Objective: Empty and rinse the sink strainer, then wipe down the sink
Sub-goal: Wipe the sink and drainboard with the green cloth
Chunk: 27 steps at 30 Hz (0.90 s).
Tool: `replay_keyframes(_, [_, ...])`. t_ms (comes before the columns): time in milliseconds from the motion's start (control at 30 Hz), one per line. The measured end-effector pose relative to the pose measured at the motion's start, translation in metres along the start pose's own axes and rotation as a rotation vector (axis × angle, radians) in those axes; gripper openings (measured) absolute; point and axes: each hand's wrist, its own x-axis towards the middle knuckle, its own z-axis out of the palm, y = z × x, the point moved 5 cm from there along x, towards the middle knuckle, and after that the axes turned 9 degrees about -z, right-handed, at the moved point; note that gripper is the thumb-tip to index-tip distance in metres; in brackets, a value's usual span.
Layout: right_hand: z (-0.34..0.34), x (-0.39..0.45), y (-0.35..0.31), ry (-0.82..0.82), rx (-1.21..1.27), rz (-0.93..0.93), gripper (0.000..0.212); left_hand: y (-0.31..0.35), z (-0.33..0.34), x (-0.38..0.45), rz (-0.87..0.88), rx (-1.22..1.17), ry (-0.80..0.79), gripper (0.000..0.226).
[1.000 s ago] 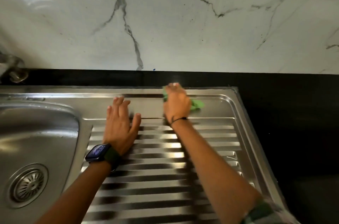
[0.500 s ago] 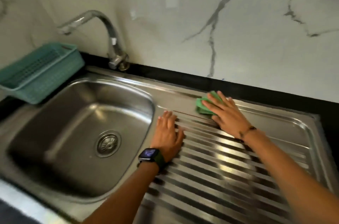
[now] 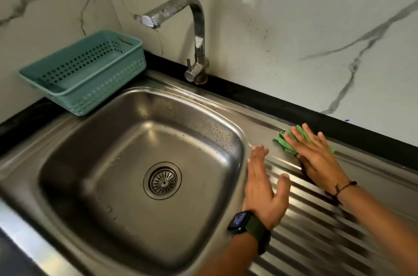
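The steel sink basin (image 3: 95,162) fills the middle of the view, with the round strainer (image 3: 162,180) seated in its drain. Water drops cling to the basin's right wall. On the ribbed drainboard (image 3: 316,219) my right hand (image 3: 316,158) presses flat, fingers straight, on a green cloth (image 3: 281,141) near the back rim. My left hand (image 3: 264,187) lies flat with fingers straight at the drainboard's left edge, beside the basin. It holds nothing and wears a dark watch.
A curved steel faucet (image 3: 196,33) rises behind the basin. A teal perforated basket (image 3: 90,72) stands on the black counter at the back left. A marble wall backs the black counter strip (image 3: 294,106).
My view has swung left, bringing the basin, faucet and basket fully in. My right hand with the cloth has slid left along the drainboard's back edge; my left hand sits nearer the basin.
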Motion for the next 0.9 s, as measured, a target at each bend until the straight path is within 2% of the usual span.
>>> replay_keyframes(100, [0.018, 0.038, -0.022, 0.002, -0.013, -0.047, 0.060, 0.002, -0.013, 0.009, -0.054, -0.168, 0.029, 0.059])
replay_keyframes(200, [0.038, 0.088, -0.047, -0.023, -0.108, -0.103, 0.057, 0.011, -0.047, 0.039, -0.068, -0.365, 0.076, 0.035])
replay_keyframes(267, [0.053, 0.118, -0.065, -0.039, -0.175, -0.129, 0.062, 0.012, -0.081, 0.066, -0.049, -0.389, 0.142, 0.028])
replay_keyframes(333, [0.066, 0.150, -0.085, -0.030, -0.233, -0.132, 0.066, 0.010, -0.117, 0.087, -0.032, -0.327, 0.204, 0.025])
replay_keyframes(400, [0.080, 0.192, -0.116, -0.024, -0.262, -0.171, 0.061, 0.004, -0.153, 0.101, -0.042, -0.238, 0.234, 0.030])
replay_keyframes(533, [0.097, 0.247, -0.167, -0.027, -0.241, -0.135, 0.057, -0.019, -0.219, 0.106, -0.024, 0.096, 0.289, 0.041])
replay_keyframes(667, [0.093, 0.243, -0.167, -0.012, -0.274, -0.140, 0.065, -0.042, -0.268, 0.101, -0.005, 0.398, 0.224, 0.048])
replay_keyframes(767, [0.068, 0.222, -0.153, 0.022, -0.349, -0.087, 0.056, -0.050, -0.301, 0.104, 0.055, 0.565, 0.159, 0.052])
replay_keyframes(833, [0.050, 0.195, -0.141, 0.129, -0.445, -0.018, 0.046, -0.052, -0.317, 0.111, 0.067, 0.617, 0.130, 0.054])
replay_keyframes(900, [0.040, 0.173, -0.128, 0.199, -0.374, 0.122, 0.038, -0.048, -0.325, 0.120, 0.085, 0.617, 0.113, 0.054])
